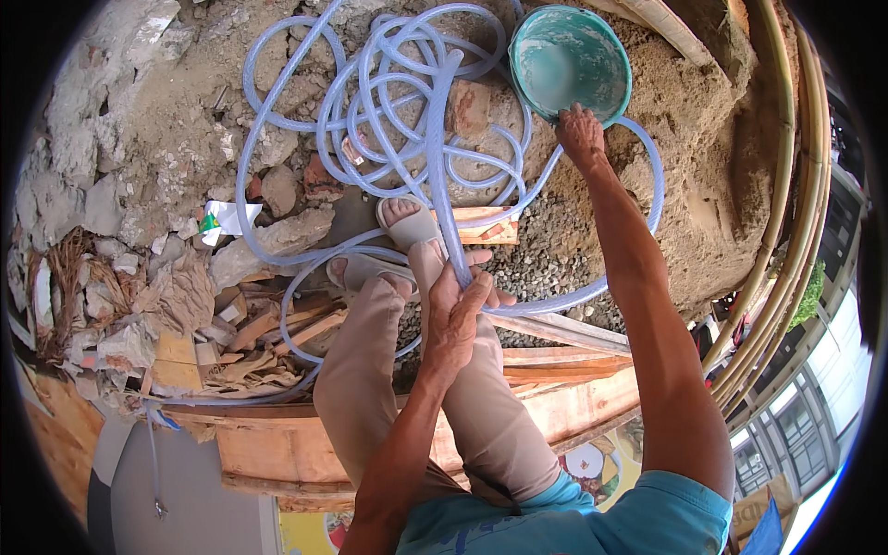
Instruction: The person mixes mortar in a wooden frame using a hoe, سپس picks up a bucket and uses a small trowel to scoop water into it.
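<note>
My left hand (pixel 455 314) is closed around a clear bluish hose (pixel 436 157), whose end section stands up from the grip toward the far side. Several loops of the same hose lie tangled on the rubble beyond my feet. With its fingers over the near rim, my right hand (pixel 581 137) grips a teal bucket (pixel 606 55) at the far right. The bucket is tilted so its inside shows, smeared with whitish residue. Whether liquid lies at its bottom is hard to tell. One stretch of hose runs under my right forearm and curves up beside the bucket.
Broken concrete (pixel 102 203) and brick pieces cover the left side. A sand heap (pixel 694 185) rises at the right, bordered by bamboo poles (pixel 795 222). Wooden planks (pixel 573 407) lie below my legs. Near my sandalled feet are gravel (pixel 555 264) and a white-green packet (pixel 227 222).
</note>
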`<state>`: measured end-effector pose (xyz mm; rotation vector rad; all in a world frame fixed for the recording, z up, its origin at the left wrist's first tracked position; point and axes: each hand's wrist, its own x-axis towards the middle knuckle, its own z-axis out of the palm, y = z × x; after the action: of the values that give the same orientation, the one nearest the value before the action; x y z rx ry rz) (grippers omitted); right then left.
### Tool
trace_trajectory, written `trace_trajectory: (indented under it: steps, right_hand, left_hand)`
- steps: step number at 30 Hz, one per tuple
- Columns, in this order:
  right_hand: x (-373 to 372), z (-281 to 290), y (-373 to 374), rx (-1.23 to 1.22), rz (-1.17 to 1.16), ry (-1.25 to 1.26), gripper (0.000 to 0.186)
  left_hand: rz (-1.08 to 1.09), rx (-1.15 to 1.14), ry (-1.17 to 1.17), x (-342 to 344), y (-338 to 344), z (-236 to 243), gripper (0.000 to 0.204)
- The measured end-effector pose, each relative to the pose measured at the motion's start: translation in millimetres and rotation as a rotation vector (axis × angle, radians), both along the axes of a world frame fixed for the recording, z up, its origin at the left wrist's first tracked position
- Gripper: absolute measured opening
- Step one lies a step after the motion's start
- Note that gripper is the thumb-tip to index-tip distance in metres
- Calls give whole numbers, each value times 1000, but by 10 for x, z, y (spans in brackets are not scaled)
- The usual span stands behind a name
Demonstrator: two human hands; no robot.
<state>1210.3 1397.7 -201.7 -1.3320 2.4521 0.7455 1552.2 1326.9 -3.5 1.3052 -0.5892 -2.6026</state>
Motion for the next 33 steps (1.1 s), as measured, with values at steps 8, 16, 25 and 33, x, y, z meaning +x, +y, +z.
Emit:
trace_trajectory:
  steps: [8, 16, 25, 33]
  right_hand:
    - [50, 65, -281, -139, -88, -162, 17]
    - [105, -61, -439, -177, 49, -169, 17]
    - [146, -53, -606, -13, -143, -251, 22]
    - [621, 964, -504, -408, -367, -770, 33]
  left_hand:
    - [16, 0, -7, 12, -6, -15, 43]
    - [55, 5, -18, 62, -26, -49, 44]
    - [81, -32, -4, 106, -82, -9, 39]
    - [28, -75, 62, 16, 0, 84, 32]
